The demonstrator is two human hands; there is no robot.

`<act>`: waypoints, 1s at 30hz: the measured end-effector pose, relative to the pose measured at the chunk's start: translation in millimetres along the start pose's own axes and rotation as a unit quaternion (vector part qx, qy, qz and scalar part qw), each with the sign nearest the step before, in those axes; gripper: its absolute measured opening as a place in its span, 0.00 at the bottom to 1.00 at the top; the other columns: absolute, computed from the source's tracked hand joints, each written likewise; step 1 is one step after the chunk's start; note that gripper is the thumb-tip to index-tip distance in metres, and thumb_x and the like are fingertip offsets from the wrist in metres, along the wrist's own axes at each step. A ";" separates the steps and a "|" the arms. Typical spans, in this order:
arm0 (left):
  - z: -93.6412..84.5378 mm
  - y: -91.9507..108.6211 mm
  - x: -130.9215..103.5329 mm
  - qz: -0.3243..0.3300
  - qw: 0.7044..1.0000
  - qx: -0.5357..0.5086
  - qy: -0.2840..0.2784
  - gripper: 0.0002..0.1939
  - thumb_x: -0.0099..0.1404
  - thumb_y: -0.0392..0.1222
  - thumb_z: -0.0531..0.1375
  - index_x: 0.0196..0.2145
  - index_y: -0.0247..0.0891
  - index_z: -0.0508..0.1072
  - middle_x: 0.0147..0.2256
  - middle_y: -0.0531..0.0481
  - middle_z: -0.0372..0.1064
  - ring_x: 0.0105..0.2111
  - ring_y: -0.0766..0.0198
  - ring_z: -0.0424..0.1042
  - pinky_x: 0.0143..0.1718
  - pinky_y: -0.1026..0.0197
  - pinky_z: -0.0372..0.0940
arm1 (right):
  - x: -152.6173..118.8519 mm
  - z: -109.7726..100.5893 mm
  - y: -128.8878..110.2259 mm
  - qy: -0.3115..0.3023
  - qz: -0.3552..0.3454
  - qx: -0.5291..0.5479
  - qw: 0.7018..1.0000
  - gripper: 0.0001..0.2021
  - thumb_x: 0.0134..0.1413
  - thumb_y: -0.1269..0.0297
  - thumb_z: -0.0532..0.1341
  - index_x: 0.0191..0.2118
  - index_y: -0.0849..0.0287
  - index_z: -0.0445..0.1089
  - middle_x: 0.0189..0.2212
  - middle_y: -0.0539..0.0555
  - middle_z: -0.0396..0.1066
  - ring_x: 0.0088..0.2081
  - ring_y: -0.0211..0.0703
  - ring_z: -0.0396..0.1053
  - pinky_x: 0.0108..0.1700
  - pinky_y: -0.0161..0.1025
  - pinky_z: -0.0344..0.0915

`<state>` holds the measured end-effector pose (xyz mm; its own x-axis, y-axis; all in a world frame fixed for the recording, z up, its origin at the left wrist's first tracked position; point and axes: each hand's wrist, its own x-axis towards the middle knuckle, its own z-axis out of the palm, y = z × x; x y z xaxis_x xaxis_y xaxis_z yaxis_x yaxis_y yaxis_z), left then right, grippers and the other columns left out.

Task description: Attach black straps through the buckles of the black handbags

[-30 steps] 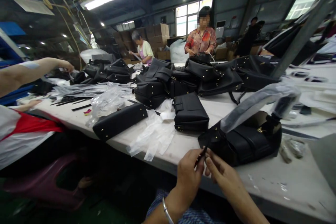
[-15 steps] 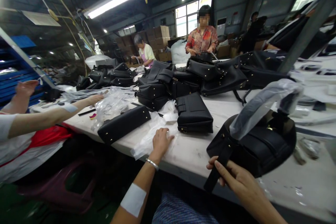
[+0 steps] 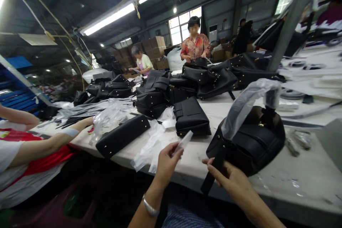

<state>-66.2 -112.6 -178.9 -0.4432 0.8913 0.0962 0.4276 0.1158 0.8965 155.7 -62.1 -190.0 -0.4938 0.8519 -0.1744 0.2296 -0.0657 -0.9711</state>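
Note:
Between the fingers of my left hand [image 3: 169, 158] is a small translucent plastic strip [image 3: 185, 141], raised above the table's front edge. My right hand [image 3: 229, 174] grips a black strap [image 3: 216, 165] that hangs at the near side of a black handbag [image 3: 256, 146]. Clear plastic wrap [image 3: 240, 107] covers that bag's raised handle. White plastic sheets [image 3: 152, 146] lie left of my left hand. Behind the hand a closed black bag [image 3: 191, 115] rests on the table.
A long black bag [image 3: 123, 135] lies near the table's front edge [image 3: 181, 172]. Several black bags [image 3: 152, 96] are piled farther back. At the left a person's arm [image 3: 53, 139] reaches onto crumpled plastic [image 3: 109, 114]. Two people stand beyond the pile.
My left hand has lifted from the white plastic and now pinches a translucent strip. My right hand still holds the strap. The view has shifted, and the left co-worker's raised hand has left view.

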 end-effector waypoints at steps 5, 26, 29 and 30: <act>40.6 10.2 -60.5 0.021 0.998 -0.057 -0.023 0.13 0.63 0.42 0.64 0.45 0.39 0.78 0.44 0.43 0.78 0.45 0.54 0.75 0.48 0.56 0.69 | -2.9 9.7 -1.9 0.057 0.014 0.031 0.998 0.28 0.49 0.40 0.63 0.45 0.61 0.75 0.38 0.58 0.79 0.35 0.50 0.73 0.37 0.41 0.68; 35.3 24.5 -44.4 -0.093 0.965 -0.229 -0.087 0.09 0.55 0.42 0.71 0.30 0.34 0.79 0.27 0.51 0.75 0.29 0.67 0.70 0.34 0.66 0.62 | -16.6 -10.9 6.0 0.007 -0.038 -0.015 0.999 0.25 0.58 0.42 0.58 0.42 0.60 0.78 0.23 0.49 0.67 0.29 0.42 0.66 0.33 0.37 0.61; 30.3 18.0 -48.4 -0.106 0.963 -0.229 -0.094 0.12 0.52 0.42 0.73 0.25 0.33 0.75 0.23 0.54 0.71 0.25 0.69 0.67 0.30 0.67 0.60 | -20.3 -15.7 1.4 -0.016 -0.024 0.017 0.999 0.24 0.56 0.42 0.60 0.39 0.59 0.80 0.22 0.49 0.66 0.29 0.41 0.65 0.33 0.36 0.60; 28.9 15.8 -50.3 -0.111 0.962 -0.231 -0.095 0.13 0.50 0.41 0.73 0.24 0.33 0.74 0.22 0.54 0.69 0.25 0.69 0.66 0.29 0.67 0.60 | -21.0 -16.1 1.1 -0.021 -0.020 0.037 0.999 0.23 0.56 0.42 0.61 0.40 0.59 0.80 0.22 0.49 0.66 0.29 0.40 0.65 0.34 0.36 0.60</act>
<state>-14.4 -142.9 -182.1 -0.3113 0.9367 -0.1605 -0.0763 0.1437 0.9867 179.8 -71.8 -184.8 -0.5369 0.8318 -0.1408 0.1481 -0.0714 -0.9864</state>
